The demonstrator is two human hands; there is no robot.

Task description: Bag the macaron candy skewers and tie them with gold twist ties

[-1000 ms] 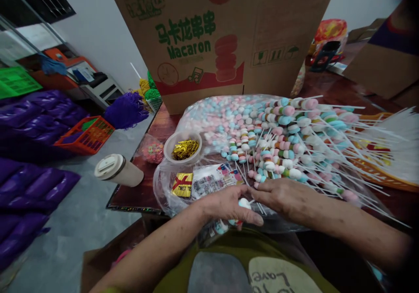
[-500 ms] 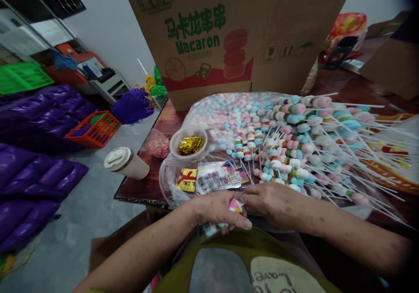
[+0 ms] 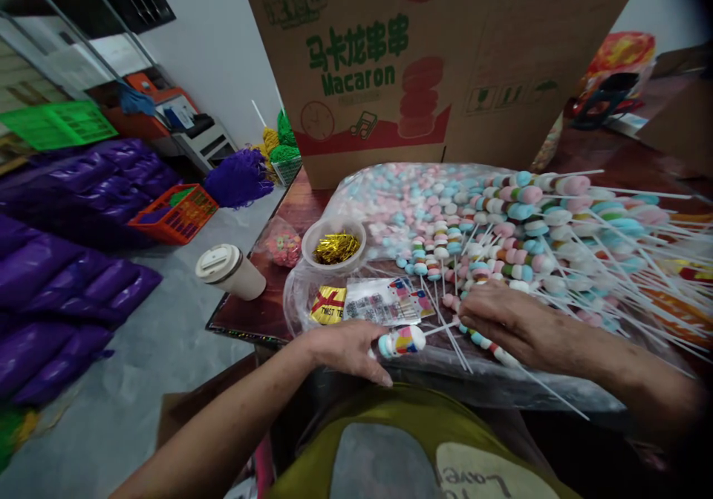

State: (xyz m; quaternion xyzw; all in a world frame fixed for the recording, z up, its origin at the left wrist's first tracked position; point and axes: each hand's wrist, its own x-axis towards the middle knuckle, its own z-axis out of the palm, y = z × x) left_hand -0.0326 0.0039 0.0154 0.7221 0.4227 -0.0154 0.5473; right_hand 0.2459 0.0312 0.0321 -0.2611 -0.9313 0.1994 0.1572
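My left hand [image 3: 353,352] is closed around one end of a marshmallow skewer [image 3: 402,341]. Its white, blue and pink sweets carry a colourful printed wrap, and the bare stick points right. My right hand [image 3: 518,328] lies over the front of the marshmallow skewer pile [image 3: 512,250], fingers together and bent down. Its fingertips are close to the end of that stick; what they grip is hidden. Beneath this hand, another skewer [image 3: 501,354] sticks out toward the table's front edge. A sheet of printed stickers [image 3: 382,302] and a gold twist-tie packet [image 3: 327,306] lie left of the pile.
A tub [image 3: 308,255] holds gold twist ties, beside a bag of pink pieces [image 3: 282,246]. A lidded cup [image 3: 245,280] stands at the table's left edge. Clear plastic bags of marshmallows [image 3: 384,206] lie before a tall carton [image 3: 356,128]. Purple sacks [image 3: 67,284] fill the left floor.
My right hand has moved away from my left, rightward to the pile. The wrapped skewer, mostly covered before, now shows at my left hand. The view has shifted slightly.
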